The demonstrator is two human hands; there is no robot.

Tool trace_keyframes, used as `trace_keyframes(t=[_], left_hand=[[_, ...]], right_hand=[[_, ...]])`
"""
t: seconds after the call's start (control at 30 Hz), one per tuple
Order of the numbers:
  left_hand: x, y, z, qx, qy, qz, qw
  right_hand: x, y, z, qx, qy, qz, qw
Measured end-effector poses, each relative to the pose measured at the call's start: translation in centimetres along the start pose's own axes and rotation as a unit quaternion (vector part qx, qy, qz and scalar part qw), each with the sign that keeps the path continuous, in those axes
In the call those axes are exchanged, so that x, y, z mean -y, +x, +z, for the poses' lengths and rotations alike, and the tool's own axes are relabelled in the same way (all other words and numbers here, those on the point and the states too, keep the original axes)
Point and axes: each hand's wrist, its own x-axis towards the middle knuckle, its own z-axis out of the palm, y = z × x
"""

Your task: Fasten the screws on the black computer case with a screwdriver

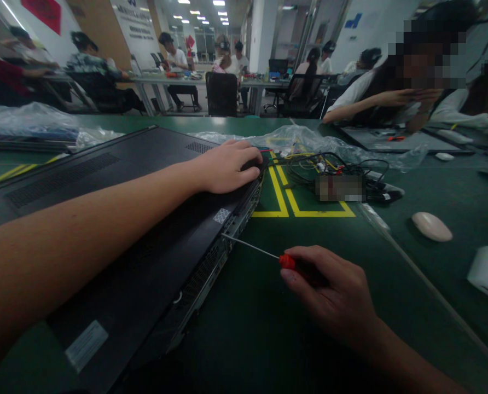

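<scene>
Two hands on one unit. Left hand: palm down on the far corner of the black computer case, thumb and fingers apart. Right hand: fingers clamped on the red handle of a screwdriver; its shaft points left, tip at the case's right-hand edge, near a patterned label. Case lies flat on the green desk. Beyond screwdriver: tangled cables; farther right, a pale mouse.

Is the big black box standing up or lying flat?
Lying flat: the black case rests on the green table, its broad vented panel facing up.
</scene>
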Motion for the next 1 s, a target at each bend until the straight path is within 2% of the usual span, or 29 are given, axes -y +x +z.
trace_keyframes(t=[1.0], left_hand=[[-0.20, -0.03, -0.19, 0.005, -0.007, -0.006, 1.000]], right_hand=[[-0.14, -0.06, 0.34, 0.009, 0.026, 0.018, 0.999]])
